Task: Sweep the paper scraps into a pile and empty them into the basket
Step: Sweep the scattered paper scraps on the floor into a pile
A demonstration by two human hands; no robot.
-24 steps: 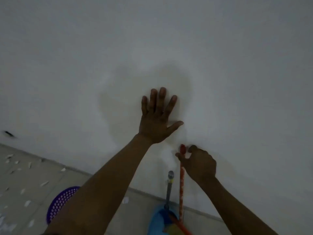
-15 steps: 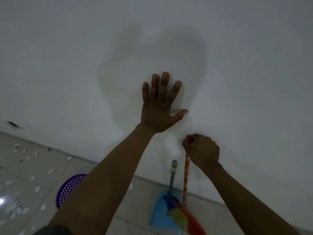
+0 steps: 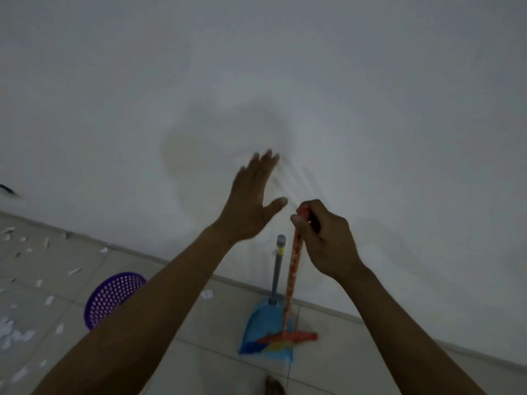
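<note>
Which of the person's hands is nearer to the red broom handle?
Right. The right hand grips the top of the broom handle; the left hand is open, above and left of that top, not touching it.

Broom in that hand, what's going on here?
A person faces a white wall. Their right hand grips the top of a red broom; the left hand is open near the wall, blurred. A blue dustpan stands behind the broom's head. A purple basket sits on the floor, and paper scraps lie scattered, not yet piled.
</note>
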